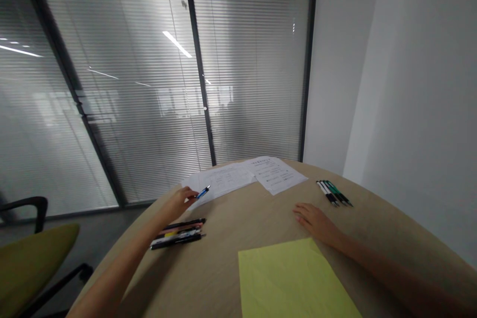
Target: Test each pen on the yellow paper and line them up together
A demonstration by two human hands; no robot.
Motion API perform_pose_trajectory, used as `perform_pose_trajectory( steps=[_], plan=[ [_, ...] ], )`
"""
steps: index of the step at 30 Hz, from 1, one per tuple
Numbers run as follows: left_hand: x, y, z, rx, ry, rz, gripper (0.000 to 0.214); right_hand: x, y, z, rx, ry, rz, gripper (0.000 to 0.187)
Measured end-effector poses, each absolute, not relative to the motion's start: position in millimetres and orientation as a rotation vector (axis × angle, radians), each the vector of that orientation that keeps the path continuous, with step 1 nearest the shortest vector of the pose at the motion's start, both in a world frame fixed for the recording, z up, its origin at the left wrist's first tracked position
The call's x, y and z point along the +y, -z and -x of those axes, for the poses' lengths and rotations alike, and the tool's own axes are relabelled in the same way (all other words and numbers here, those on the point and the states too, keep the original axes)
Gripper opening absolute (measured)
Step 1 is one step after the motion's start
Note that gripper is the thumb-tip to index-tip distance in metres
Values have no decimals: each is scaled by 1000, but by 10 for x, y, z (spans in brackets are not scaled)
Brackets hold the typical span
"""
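Head view, and there was the left hand (pixel 178 203) pinching a blue pen (pixel 203 192) by the printed sheets (pixel 219 181), the right hand (pixel 316 223) lying flat, fingers spread, on the wooden table (pixel 223 268).

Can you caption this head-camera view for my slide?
Left hand holds a blue pen by printed papers; right hand rests on a wooden table near yellow paper.

A slim blue-and-black pen (pixel 203 192), slanted, pinched in the left hand's fingers (pixel 191 194)
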State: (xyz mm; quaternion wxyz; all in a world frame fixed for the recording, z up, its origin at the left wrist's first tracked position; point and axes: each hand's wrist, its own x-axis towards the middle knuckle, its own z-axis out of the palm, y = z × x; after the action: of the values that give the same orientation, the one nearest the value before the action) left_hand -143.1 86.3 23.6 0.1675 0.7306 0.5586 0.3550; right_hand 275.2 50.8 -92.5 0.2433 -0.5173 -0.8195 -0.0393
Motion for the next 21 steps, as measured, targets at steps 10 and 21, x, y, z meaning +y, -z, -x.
perform_pose_trajectory(
  steps=[10, 21],
  plan=[
    [433, -435, 622, 871, -1206, -1244, 5, 518, 922, -2753, -2239, 89, 1405, 32],
    [442, -338, 71, 543, -964, -713, 44, 513, 915, -2745, -2243, 119, 1405, 32]
  ],
)
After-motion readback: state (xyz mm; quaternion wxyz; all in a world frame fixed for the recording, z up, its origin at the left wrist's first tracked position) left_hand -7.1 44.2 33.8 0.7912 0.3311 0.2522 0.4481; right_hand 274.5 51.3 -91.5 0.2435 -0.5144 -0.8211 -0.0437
